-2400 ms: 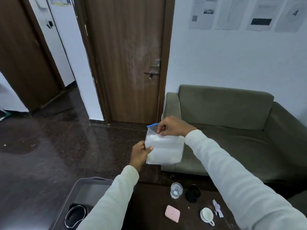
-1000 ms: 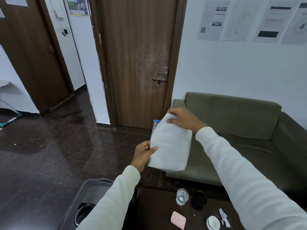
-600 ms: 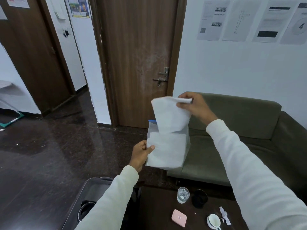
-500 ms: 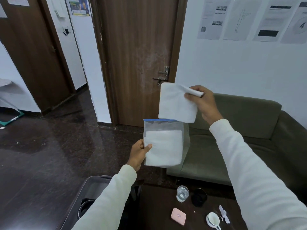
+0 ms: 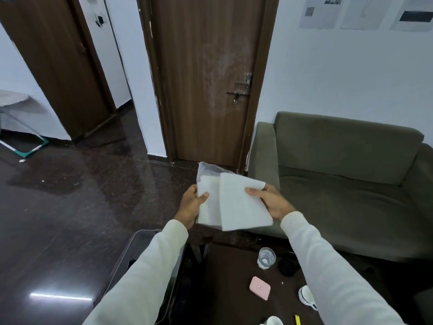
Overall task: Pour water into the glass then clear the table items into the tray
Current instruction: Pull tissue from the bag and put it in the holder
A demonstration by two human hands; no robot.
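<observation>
Head view: my left hand [image 5: 191, 205] grips the left edge of a clear plastic bag [image 5: 208, 198] of white sheets, thumb on its front, while my right hand [image 5: 273, 202] pinches the right edge of a loose white napkin [image 5: 243, 205] overlapping the bag, both held in open air above the floor. Below my right hand, the glass [image 5: 266, 258] stands near the far edge of the dark table [image 5: 225, 289], with a pink case [image 5: 259, 288] nearer me. Below my left sleeve, the grey tray [image 5: 131, 254] lies just beside the table's left edge.

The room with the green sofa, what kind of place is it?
Probably an office waiting room or lounge: a sofa by a low dark table, printed notices on the wall, and a latched wooden door.
</observation>
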